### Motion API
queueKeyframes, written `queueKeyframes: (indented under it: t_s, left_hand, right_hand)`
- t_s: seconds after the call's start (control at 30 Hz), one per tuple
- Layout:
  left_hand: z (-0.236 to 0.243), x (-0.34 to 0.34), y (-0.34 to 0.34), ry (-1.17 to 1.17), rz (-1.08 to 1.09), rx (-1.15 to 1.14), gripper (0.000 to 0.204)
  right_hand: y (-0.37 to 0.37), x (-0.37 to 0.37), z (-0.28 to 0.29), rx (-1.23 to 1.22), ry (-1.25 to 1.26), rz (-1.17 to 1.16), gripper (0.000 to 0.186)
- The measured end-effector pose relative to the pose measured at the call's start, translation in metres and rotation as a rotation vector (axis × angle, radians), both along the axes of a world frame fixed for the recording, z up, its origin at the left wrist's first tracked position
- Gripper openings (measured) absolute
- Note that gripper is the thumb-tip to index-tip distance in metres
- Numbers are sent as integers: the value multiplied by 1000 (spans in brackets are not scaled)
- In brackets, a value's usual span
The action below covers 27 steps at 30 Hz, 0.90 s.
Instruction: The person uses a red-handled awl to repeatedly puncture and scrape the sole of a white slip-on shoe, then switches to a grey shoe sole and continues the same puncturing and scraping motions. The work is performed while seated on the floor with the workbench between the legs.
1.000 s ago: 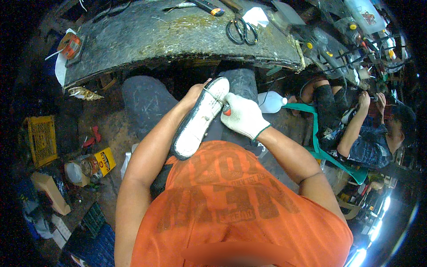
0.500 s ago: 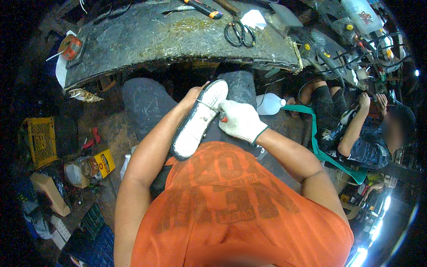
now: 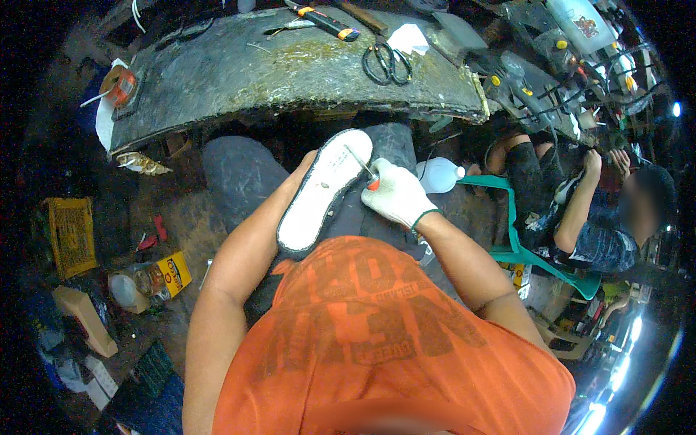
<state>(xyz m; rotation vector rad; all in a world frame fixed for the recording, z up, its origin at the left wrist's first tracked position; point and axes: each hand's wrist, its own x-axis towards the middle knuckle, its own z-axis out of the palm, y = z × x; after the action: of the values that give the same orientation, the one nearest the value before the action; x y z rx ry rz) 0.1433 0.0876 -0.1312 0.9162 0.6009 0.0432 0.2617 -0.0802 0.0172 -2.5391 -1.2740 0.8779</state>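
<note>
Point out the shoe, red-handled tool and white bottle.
Shoe [image 3: 319, 196], head view: middle of the sole.
Red-handled tool [image 3: 373, 182], head view: on the handle.
White bottle [image 3: 438, 176], head view: its body.

The left of 2 fisheye cameras, worn side by side on the head, looked steeply down past an orange shirt [image 3: 384, 333], close below, to a gloved right hand [image 3: 397, 194] within arm's reach near mid-picture. The wide view bent a workbench [image 3: 217, 87] across its top and caught a co-worker [image 3: 600, 243] farther off, at right.
</note>
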Motion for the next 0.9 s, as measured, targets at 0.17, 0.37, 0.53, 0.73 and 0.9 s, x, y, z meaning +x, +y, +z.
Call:
queueKeyframes:
  t_s: [0.17, 0.37, 0.53, 0.73, 0.9]
  left_hand:
    - [-6, 2, -3, -11, 32, -69, 44]
    - [-12, 2, -5, -29, 82, -150, 46]
    - [-16, 6, -7, -50, 129, -220, 47]
    - [-16, 7, -5, -69, 175, -292, 49]
    - [-12, -1, -10, -84, 193, -325, 50]
  right_hand:
    - [-7, -9, -7, 111, -76, 204, 35]
    - [-12, -12, -14, 131, -74, 223, 32]
    - [-17, -17, -12, 198, -101, 362, 33]
    - [-14, -9, -4, 125, -18, 320, 40]
    - [-12, -7, -3, 126, -27, 251, 37]
